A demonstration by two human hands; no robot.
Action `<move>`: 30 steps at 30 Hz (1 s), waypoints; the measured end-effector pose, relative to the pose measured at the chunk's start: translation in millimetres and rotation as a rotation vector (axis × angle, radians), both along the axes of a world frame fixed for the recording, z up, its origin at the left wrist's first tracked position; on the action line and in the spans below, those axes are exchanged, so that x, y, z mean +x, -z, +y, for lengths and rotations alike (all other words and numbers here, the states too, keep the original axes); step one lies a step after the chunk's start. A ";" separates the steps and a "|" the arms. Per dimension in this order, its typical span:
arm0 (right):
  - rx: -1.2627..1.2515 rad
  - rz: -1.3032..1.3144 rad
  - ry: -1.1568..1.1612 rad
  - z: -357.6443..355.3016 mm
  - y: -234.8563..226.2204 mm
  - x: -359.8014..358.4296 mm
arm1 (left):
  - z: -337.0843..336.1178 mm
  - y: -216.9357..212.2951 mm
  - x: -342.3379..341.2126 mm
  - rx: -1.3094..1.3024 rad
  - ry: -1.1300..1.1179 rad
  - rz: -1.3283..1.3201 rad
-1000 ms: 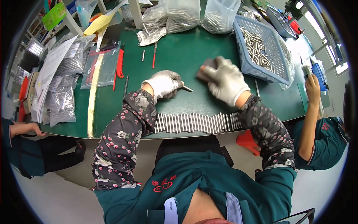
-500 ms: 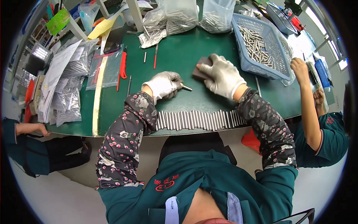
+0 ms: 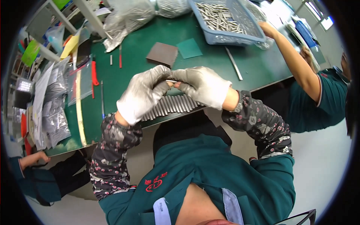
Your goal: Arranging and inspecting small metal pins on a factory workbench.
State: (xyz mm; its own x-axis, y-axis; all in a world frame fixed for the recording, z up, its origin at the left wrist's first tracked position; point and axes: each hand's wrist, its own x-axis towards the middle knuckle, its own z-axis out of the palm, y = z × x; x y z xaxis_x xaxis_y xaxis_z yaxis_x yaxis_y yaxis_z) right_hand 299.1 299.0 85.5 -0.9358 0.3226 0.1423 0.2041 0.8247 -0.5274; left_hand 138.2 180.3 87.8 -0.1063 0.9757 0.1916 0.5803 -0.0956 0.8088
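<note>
My gloved left hand [image 3: 144,93] and my gloved right hand [image 3: 204,86] meet over the near part of the green table, bare fingertips close together. Between them they pinch a short metal pin [image 3: 171,81], mostly covered by the fingers. Below the hands, a row of similar metal pins [image 3: 170,107] lies side by side along the table's near edge, partly hidden by the gloves. Just beyond my fingers lies a flat brown block [image 3: 162,53], with a thin green square sheet [image 3: 189,48] to its right.
A blue basket [image 3: 234,39] of metal pins stands at the far right, beside a co-worker's arm [image 3: 290,47]. A steel strip [image 3: 234,64] lies nearer. On the left are a red-handled knife [image 3: 94,73], a yellowed strip [image 3: 79,108] and bagged parts [image 3: 52,120]. Another person's hand [image 3: 37,158] shows lower left.
My right hand has let go of the brown block, which now lies on the table, and has joined my left hand at the pin. The whole view has shifted.
</note>
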 end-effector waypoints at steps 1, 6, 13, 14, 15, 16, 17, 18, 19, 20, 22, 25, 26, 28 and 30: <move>-0.046 0.091 -0.021 2.4 0.1 13.5 | 1.4 -1.1 10.8 0.047 0.032 -0.014; 0.011 0.445 0.327 18.6 8.7 72.8 | -1.0 9.9 35.4 0.262 0.009 0.163; 0.400 -0.019 0.628 16.7 44.8 96.6 | 7.3 37.9 74.9 -0.011 -0.101 0.772; 0.361 0.031 0.609 15.6 51.0 94.9 | 10.1 43.5 79.7 -0.009 -0.118 0.791; 0.322 0.034 0.593 14.5 53.1 94.3 | 13.0 46.8 83.9 -0.010 -0.121 0.794; 0.285 0.036 0.575 14.3 54.2 94.0 | 15.7 49.4 87.5 -0.030 -0.145 0.803; 0.281 0.038 0.568 19.3 57.0 96.0 | 18.8 53.0 90.1 -0.056 -0.170 0.812; 0.135 0.090 0.452 26.7 59.4 100.6 | 21.2 57.0 91.9 -0.061 -0.176 0.814; -0.011 0.139 0.333 32.6 60.7 103.3 | 23.1 60.8 93.3 -0.071 -0.157 0.790; -0.012 0.141 0.327 34.9 59.5 103.6 | 23.6 63.4 94.0 -0.079 -0.136 0.766; 0.052 0.178 0.255 37.3 53.3 103.3 | 22.6 67.4 93.9 -0.104 -0.134 0.768; 0.067 0.003 0.207 35.9 50.8 99.4 | 21.4 71.1 93.1 -0.063 -0.133 0.794; 0.090 -0.061 0.176 36.1 51.7 97.2 | 21.3 70.6 93.0 -0.058 -0.127 0.789; 0.094 -0.063 0.163 37.0 52.6 94.6 | 20.7 69.9 92.4 -0.059 -0.127 0.785; 0.072 -0.070 0.176 38.6 51.4 92.5 | 20.7 69.0 92.1 -0.017 -0.144 0.724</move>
State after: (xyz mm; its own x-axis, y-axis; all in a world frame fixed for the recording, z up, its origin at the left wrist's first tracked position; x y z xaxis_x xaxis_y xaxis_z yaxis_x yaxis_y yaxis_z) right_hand 391.7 337.6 34.1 -0.8741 0.4736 0.1074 0.3828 0.8081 -0.4477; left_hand 230.3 200.9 18.8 -0.0865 0.9650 0.2477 0.9751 0.0311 0.2196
